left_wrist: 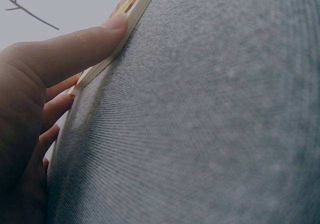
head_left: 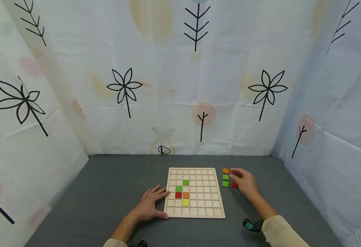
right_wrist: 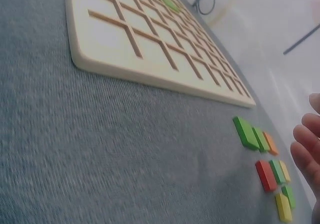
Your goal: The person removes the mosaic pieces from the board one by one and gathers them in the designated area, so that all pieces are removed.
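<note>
A pale wooden grid board (head_left: 203, 202) lies on the grey table. Green (head_left: 185, 182), red (head_left: 178, 195), orange (head_left: 185, 195) and yellow (head_left: 185, 202) square tiles sit in its left cells. My left hand (head_left: 149, 204) rests along the board's left side, fingers spread, with the thumb at the near corner; the left wrist view shows that thumb (left_wrist: 112, 29) against the board's edge. Over the loose tiles right of the board is my right hand (head_left: 245, 181), its fingers bent loosely. Seen from the right wrist, its fingers (right_wrist: 307, 149) stand apart from a yellow tile (right_wrist: 285, 171).
Loose tiles lie in short rows right of the board, among them an orange one (head_left: 225, 171), a green one (head_left: 225, 184) and a red one (head_left: 234, 185). Printed white cloth (head_left: 168, 120) hangs behind the grey table (head_left: 121, 178) and along both sides.
</note>
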Tool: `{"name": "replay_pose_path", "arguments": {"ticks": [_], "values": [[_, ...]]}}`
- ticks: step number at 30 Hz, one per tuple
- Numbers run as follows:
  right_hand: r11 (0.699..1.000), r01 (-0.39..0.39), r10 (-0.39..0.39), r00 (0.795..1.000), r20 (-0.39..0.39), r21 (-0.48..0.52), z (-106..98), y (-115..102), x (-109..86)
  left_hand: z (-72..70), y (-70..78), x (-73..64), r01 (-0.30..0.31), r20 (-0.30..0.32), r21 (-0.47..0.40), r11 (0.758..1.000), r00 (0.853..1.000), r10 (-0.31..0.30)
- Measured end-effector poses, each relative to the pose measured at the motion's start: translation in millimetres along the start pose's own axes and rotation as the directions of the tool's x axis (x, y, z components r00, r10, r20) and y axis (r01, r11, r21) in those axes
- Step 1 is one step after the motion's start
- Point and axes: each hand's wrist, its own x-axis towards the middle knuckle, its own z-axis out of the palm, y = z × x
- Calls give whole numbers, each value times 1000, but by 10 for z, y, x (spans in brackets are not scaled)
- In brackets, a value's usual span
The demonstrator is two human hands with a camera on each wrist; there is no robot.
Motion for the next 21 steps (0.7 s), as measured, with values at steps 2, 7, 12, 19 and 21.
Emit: {"name": "replay_pose_path", "arguments": {"ticks": [2, 7, 12, 19, 21], "values": [[1000, 1, -1, 1000, 10, 16, 22, -18, -2, 2, -3, 0, 1, 1, 2, 1000, 1000, -1], [999, 9, -10, 1000, 21, 39, 68, -57, -4, 4, -2, -1, -6, -1, 0, 1000, 1000, 6], [999, 21, -22, 999, 23, 34, 115, -82, -6, 7, -10, 0, -6, 1, -4, 1000, 1000, 6], [993, 39, -44, 998, 42, 114, 184, -120, -14, 9, -19, 0, -6, 2, -7, 1000, 1000, 6], [990, 36, -44, 998, 54, 138, 201, -133, -16, 10, -18, -4, -7, 0, -5, 1000, 1000, 7]]}}
